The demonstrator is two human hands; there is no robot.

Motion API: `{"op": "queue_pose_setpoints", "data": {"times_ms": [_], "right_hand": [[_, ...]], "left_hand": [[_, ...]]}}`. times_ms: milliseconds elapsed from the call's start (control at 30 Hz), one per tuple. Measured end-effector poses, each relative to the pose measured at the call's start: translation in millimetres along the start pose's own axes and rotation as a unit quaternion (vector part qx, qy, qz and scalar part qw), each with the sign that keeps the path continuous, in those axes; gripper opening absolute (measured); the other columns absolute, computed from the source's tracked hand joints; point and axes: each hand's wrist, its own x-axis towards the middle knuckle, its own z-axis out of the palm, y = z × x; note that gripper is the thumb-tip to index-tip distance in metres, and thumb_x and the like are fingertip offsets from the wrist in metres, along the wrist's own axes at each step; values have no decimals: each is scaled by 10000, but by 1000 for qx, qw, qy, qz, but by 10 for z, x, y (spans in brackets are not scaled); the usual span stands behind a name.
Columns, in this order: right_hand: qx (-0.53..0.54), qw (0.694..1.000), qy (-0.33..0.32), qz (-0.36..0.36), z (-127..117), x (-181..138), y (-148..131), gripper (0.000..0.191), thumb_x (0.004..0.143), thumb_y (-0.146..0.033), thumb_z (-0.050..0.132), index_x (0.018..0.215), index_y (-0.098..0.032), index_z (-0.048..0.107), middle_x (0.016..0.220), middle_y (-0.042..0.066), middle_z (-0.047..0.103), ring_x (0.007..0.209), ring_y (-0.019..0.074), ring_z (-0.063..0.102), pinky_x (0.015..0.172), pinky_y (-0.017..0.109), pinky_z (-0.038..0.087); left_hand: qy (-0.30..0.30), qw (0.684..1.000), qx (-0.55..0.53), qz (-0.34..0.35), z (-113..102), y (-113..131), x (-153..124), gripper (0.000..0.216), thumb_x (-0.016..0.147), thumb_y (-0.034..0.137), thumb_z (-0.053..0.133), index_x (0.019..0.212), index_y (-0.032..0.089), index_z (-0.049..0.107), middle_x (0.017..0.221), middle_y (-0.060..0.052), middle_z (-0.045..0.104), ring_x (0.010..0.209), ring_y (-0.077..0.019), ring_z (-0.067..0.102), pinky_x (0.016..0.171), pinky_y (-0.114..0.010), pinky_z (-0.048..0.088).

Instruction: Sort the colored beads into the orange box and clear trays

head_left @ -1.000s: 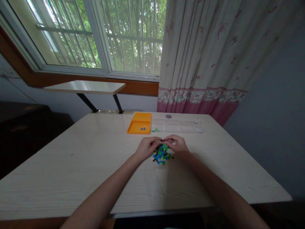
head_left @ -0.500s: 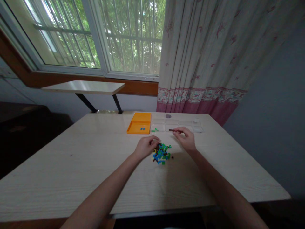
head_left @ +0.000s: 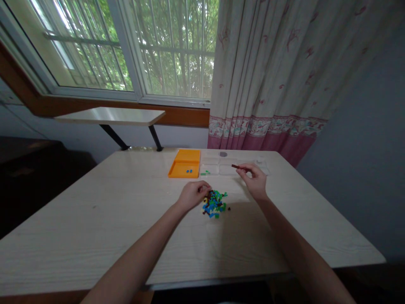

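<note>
A small pile of blue, green and dark bricks [head_left: 215, 202] lies on the pale wooden table [head_left: 95, 219]. My left hand [head_left: 192, 195] rests at the pile's left edge, its fingers curled loosely by the bricks. My right hand [head_left: 255, 179] is raised over the clear compartment tray [head_left: 236, 167] and pinches a thin dark brown brick [head_left: 236, 166]. An orange tray [head_left: 186, 167] with two blue bits stands left of the clear tray, which holds a few green bits [head_left: 205, 172] in its left compartment.
A small shelf on black brackets [head_left: 110, 116] juts out under the window beyond the table. A flowered curtain [head_left: 284, 76] hangs at the back right. A dark cabinet [head_left: 31, 169] stands to the left.
My right hand has lifted the dark brown brick away from the pile and carried it up and to the right over the clear tray. My left hand has stayed by the pile.
</note>
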Motion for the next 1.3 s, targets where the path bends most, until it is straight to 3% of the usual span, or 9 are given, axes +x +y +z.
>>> {"op": "queue_pose_setpoints", "data": {"times_ms": [333,567,733,867,1000,1133,1200,1300], "right_hand": [[9,1000,-6,7,4,-4,39,133,706,-309,624,760,-187,621,752,30,604,644,130,517,645,271,445],[-46,981,-145,120,111,20,405,236,711,-352,577,811,-150,644,717,43,635,575,130,506,575,257,428],[-174,976,-103,85,200,137,744,215,708,-332,543,791,-165,651,797,57,641,628,151,521,643,285,421],[-243,961,-122,55,228,185,893,178,710,-285,535,774,-187,669,802,55,632,732,171,534,719,302,409],[-273,954,-114,41,205,149,901,185,712,-258,546,819,-180,676,934,84,600,892,200,518,828,343,376],[-220,969,-106,20,164,22,762,186,749,-242,506,837,-167,653,940,83,582,903,189,516,835,336,383],[-170,975,-144,6,151,-77,661,180,773,-235,482,828,-164,638,880,67,590,840,169,533,776,299,412],[-108,956,-272,-5,143,-226,515,177,791,-237,474,828,-165,631,781,43,599,698,136,541,654,245,429]], "left_hand": [[6,1000,6,0,18,-37,1,252,770,352,485,817,173,656,497,33,481,474,-81,420,470,-181,276],[-9,1000,4,-9,6,-51,12,264,764,363,485,813,167,655,529,18,526,494,-90,443,476,-187,290],[-13,1000,24,-7,-33,-92,15,295,779,377,448,855,168,642,524,19,525,485,-94,436,472,-190,280],[-18,999,47,-19,-63,-144,23,286,783,346,432,854,164,640,549,9,547,497,-94,451,482,-190,282],[-20,997,65,-26,-110,-177,31,278,773,321,431,833,153,644,586,-7,573,522,-98,468,497,-192,292],[-38,996,76,-20,-160,-217,30,259,770,299,432,818,159,644,643,-22,606,551,-104,493,519,-193,315],[-44,996,79,-11,-177,-240,27,247,767,294,438,806,164,645,678,-31,620,571,-108,509,537,-193,332],[-52,995,86,2,-196,-257,24,240,766,290,438,798,173,646,694,-32,630,584,-111,522,548,-193,343]]}}
